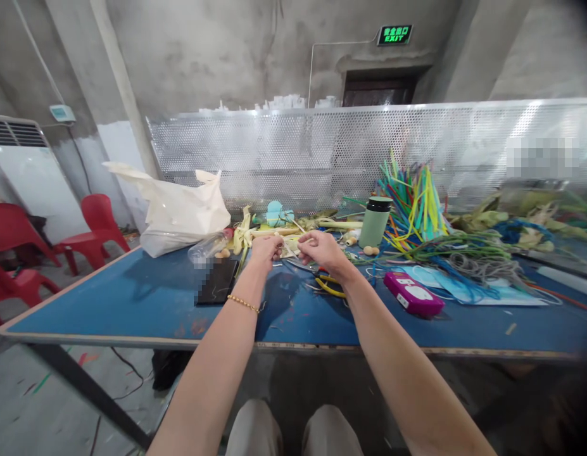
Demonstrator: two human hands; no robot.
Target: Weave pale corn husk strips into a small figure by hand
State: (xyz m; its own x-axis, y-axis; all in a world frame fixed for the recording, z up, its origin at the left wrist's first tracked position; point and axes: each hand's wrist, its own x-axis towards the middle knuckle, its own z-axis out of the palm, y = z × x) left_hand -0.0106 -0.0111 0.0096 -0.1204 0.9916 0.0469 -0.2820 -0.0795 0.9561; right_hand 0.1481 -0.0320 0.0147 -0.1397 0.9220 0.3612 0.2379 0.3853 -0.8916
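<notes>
My left hand (267,247) is closed in a pinch above the middle of the table, beside a pale, thin strip of what looks like dry husk (290,246). From the other side my right hand (322,249) pinches at the same pale piece, thumb and forefinger together. Fingers hide most of what each hand grips. Just below my right hand lies a cutting tool with yellow handles (330,288). Behind both hands, yellowish husk strips (244,231) and a light blue round item (275,214) are spread along the table.
A green bottle with black lid (375,223), purple box (413,294) and blue masks (464,288) stand or lie right. Colourful strips (423,206) and wires are heaped behind. A white bag (183,212), clear bottle (210,246) and dark tablet-like slab (218,283) are left.
</notes>
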